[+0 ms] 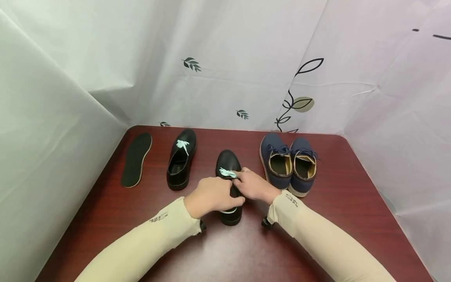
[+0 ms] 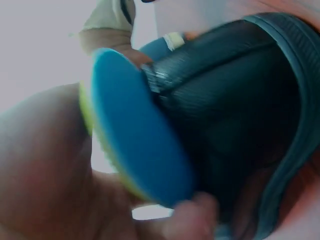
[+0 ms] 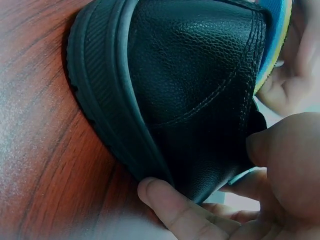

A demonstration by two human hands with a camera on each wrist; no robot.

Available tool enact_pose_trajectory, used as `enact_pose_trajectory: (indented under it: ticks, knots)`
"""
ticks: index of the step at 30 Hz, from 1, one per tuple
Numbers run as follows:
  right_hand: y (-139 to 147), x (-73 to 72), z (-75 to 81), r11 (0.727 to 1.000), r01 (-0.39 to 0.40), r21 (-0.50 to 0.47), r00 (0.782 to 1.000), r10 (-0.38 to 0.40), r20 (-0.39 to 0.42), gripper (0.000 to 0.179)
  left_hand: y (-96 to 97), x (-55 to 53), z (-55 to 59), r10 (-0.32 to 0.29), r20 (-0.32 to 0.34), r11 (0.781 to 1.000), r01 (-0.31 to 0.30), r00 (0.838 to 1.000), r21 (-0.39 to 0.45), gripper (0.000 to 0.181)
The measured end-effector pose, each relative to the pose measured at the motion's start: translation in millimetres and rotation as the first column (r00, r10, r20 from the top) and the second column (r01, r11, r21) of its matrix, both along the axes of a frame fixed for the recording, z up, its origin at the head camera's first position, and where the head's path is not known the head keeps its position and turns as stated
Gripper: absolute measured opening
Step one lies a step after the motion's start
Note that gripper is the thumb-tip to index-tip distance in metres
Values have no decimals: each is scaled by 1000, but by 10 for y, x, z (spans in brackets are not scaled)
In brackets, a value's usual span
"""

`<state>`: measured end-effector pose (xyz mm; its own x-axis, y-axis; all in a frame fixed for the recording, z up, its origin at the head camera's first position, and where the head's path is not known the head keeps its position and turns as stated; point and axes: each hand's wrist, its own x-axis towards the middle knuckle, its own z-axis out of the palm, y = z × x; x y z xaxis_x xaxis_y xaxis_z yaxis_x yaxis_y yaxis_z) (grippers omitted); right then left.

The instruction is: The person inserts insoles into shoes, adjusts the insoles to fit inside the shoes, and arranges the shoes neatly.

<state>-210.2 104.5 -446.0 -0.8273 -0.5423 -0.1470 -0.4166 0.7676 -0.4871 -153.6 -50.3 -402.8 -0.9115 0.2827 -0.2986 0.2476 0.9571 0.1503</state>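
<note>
A black leather shoe (image 1: pixel 227 158) with pale mint laces (image 1: pixel 227 173) stands mid-table, its toe away from me. My left hand (image 1: pixel 215 194) is over the shoe's opening and grips an insole (image 2: pixel 135 125), blue with a yellow edge. Part of that insole is inside the shoe; its front end is hidden. On the right side of the shoe, my right hand (image 1: pixel 255 186) holds the upper near the laces. In the right wrist view its thumb lies by the tongue, and one finger touches the sole edge (image 3: pixel 110 100).
Left of the hands stands a matching black shoe (image 1: pixel 188 138) with tied mint laces. Further left lies a dark insole (image 1: pixel 136 160). Two navy shoes (image 1: pixel 271 147) stand side by side at the right. White patterned sheeting (image 1: pixel 225 90) borders the reddish-brown table (image 1: pixel 352 188).
</note>
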Motion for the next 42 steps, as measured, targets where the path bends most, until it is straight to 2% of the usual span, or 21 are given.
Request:
enact_pose_trajectory:
  ticks: [2, 4, 6, 11, 15, 18, 21, 30, 35, 37, 42]
  knots:
    - [0, 1, 5, 1000, 11, 6, 1000, -11, 12, 43, -19, 57, 33, -3, 14, 1000, 3, 1000, -26, 68]
    - [0, 2, 4, 1000, 15, 18, 1000, -15, 15, 43, -47, 106, 56, -7, 21, 999, 7, 1000, -32, 74]
    - [2, 4, 4, 999, 19, 26, 1000, -19, 22, 43, -76, 140, 62, -3, 15, 1000, 3, 1000, -4, 66]
    - [7, 11, -6, 999, 24, 32, 999, -25, 20, 44, -115, 176, 35, 3, -23, 991, 0, 1000, 136, 41]
    - [9, 16, -8, 999, 21, 30, 1000, -21, 7, 43, -110, 165, 24, -39, -74, 976, 54, 996, 213, 30]
    - [7, 20, -7, 1000, 19, 21, 1000, -19, -6, 43, -92, 147, 30, -93, -138, 971, 121, 986, 207, 34]
    - [5, 24, -4, 1000, 22, 13, 1000, -22, -12, 43, -60, 119, 7, -125, -202, 971, 162, 971, 177, 35]
    - [13, 25, 20, 1000, 16, 9, 1000, -16, -6, 44, 47, 38, -177, -122, -327, 966, 188, 937, 178, 28]
    - [13, 24, 23, 1000, 21, 8, 1000, -20, -17, 43, 69, 30, -200, -134, -351, 959, 211, 927, 191, 35]
    - [6, 22, 14, 1000, 17, 7, 1000, -17, -24, 41, 57, 51, -204, -141, -342, 960, 212, 929, 181, 35]
    - [-10, 29, 0, 1000, 12, 23, 999, -12, -31, 40, -22, 140, -189, -144, -256, 971, 186, 956, 148, 31]
